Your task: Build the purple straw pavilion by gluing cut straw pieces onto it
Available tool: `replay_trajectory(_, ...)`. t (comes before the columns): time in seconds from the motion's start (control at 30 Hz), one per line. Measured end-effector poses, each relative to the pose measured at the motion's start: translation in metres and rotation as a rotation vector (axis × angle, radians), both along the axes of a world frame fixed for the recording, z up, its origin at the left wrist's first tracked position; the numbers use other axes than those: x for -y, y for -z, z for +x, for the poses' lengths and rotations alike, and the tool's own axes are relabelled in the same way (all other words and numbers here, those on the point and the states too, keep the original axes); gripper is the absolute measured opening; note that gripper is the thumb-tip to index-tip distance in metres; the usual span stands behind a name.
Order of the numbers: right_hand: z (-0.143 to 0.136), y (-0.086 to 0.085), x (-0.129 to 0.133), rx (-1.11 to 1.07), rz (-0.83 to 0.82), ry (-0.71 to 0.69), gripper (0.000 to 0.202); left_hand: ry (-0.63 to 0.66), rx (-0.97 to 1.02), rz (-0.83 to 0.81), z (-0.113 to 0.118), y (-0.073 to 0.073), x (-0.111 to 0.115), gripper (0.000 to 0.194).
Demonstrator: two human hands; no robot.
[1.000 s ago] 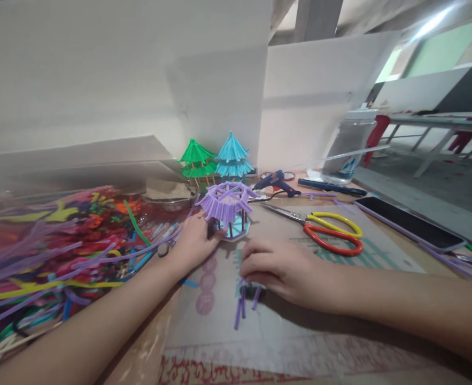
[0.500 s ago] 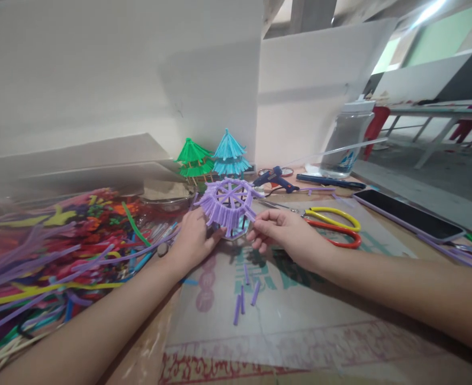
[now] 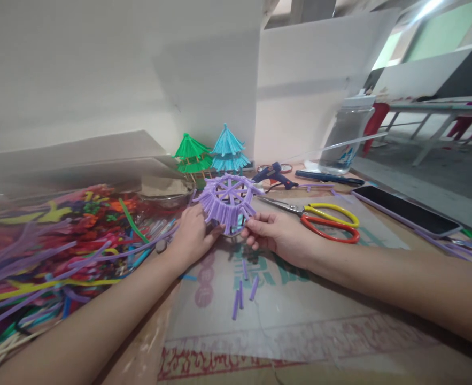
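A small model with a purple pipe-cleaner roof (image 3: 226,211) is in front of me, its top an open ring with crossing spokes. My left hand (image 3: 193,232) grips its left side, the thumb at the lower edge. At the lower right edge of the roof, my right hand (image 3: 271,235) has thumb and fingers closed on a purple strip. Several short cut purple pipe-cleaner pieces (image 3: 240,294) lie below on the printed sheet (image 3: 300,321). Scissors (image 3: 327,219) with yellow and orange-red handles rest beyond my right wrist.
Green (image 3: 191,155) and blue tiered roof models (image 3: 228,152) stand behind. A hot glue gun (image 3: 276,175), a dark pen-like tool (image 3: 327,177), a phone (image 3: 406,209) and a water bottle (image 3: 346,139) are to the right. Colourful pipe cleaners (image 3: 59,256) heap at left.
My right hand has shifted slightly left along the roof's edge, closer to the model. The whole view has moved a little; the left hand keeps its grip.
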State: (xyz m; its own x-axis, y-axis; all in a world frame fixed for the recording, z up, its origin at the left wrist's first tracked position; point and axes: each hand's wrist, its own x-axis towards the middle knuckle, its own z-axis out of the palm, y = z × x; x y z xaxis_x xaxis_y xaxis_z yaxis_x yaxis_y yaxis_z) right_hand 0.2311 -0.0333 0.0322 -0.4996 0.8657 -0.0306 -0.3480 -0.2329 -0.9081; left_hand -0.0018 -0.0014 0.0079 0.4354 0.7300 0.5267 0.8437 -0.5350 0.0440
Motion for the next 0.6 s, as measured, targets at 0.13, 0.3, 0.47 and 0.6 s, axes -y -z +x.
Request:
replay_trajectory(0.13, -0.001, 0.0008, -0.0016, -0.013, 0.004, 0.0, 0.031, 0.009, 0.0, 0.003, -0.0002, -0.0007, 0.0006, 0.032)
replay_trajectory(0.3, -0.0021, -0.0008, -0.0006, -0.011, 0.005, 0.018, 0.032, 0.038, 0.003, 0.005, 0.0004, -0.0029, 0.0014, 0.035)
replay_trajectory(0.47, -0.0039, -0.0042, 0.0025, -0.004, 0.009, 0.034, 0.03, 0.014, -0.001, -0.002, 0.0017, -0.003, 0.0021, 0.032)
replay_trajectory(0.6, -0.0052, -0.0049, 0.0041, -0.004, 0.011, 0.057, 0.028, 0.004, -0.021, -0.002, 0.0018, -0.0035, 0.0028, 0.033)
